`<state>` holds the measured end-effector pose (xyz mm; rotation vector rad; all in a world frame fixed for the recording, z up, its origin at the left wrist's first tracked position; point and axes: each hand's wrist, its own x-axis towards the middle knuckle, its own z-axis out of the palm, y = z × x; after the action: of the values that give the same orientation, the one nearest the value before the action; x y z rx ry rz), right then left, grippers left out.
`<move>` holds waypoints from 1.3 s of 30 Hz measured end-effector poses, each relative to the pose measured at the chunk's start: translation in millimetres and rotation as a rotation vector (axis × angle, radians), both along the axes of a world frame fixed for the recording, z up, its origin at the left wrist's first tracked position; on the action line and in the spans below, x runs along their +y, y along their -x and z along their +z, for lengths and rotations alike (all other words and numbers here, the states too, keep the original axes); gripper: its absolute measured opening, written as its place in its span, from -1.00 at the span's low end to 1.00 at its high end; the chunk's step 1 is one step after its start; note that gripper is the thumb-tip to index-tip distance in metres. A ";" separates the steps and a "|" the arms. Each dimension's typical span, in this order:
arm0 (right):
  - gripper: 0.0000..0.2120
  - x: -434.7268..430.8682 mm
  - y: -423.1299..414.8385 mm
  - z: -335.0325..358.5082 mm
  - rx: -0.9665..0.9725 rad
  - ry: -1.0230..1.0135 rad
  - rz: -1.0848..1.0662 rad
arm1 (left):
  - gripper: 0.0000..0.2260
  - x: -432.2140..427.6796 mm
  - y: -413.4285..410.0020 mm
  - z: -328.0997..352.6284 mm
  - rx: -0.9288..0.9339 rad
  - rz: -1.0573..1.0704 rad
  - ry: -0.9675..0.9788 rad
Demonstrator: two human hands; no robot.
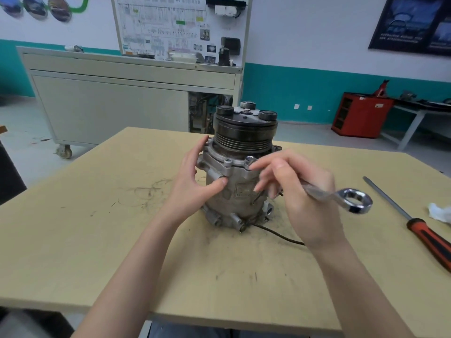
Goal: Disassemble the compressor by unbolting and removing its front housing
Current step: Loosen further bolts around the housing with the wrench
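Teal-and-white walls close off the workshop behind us, with a grey cabinet [109, 106] on casters carrying a wiring board [180, 28], and a red locker [358, 115] on the floor to the right. Before us lies a tan counter [122, 240], scuffed and smeared with dark marks. The compressor [234, 191] stands upright near the counter's middle, its dark grooved pulley [244, 135] on top and its silver flange [219, 163] just below the pulley. A thin black wire [275, 234] runs out from its base toward us. Our left grip [192, 181] rests against the compressor's left side, fingers apart and fairly straight, reaching up to the flange, with the thumb pressed on the body; it clamps nothing. Our right grip [305, 191] is closed round the shank of a wrench [351, 198], whose ring end juts out to the right, clear of the counter. The index finger stretches forward to a flange ear, where the wrench's other end shows; whether that end sits on a bolt we cannot tell. To the right, well apart from the compressor, a screwdriver [419, 230] with a red-and-black handle lies flat on the counter, tip pointing away from us, and a crumpled white rag [439, 211] lies just beside it at the frame's edge.
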<state>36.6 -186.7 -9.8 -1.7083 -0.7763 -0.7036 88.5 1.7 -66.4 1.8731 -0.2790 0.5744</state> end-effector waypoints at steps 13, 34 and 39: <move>-0.59 -31.9 -91.1 24.7 0.791 -0.507 0.681 | -0.24 0.6 0.5 0.4 0.008 -0.002 0.009; -0.46 2.3 1.5 11.7 0.166 -0.088 -0.089 | -0.24 0.3 1.1 -0.1 0.007 -0.003 0.000; -0.66 3.7 -0.7 -14.0 0.026 -0.108 -0.012 | -0.24 0.3 1.5 -0.8 0.010 -0.006 0.008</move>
<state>37.3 -183.0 -23.8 -1.6227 -0.6980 -0.7180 87.0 2.0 -67.3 1.8665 -0.2751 0.5615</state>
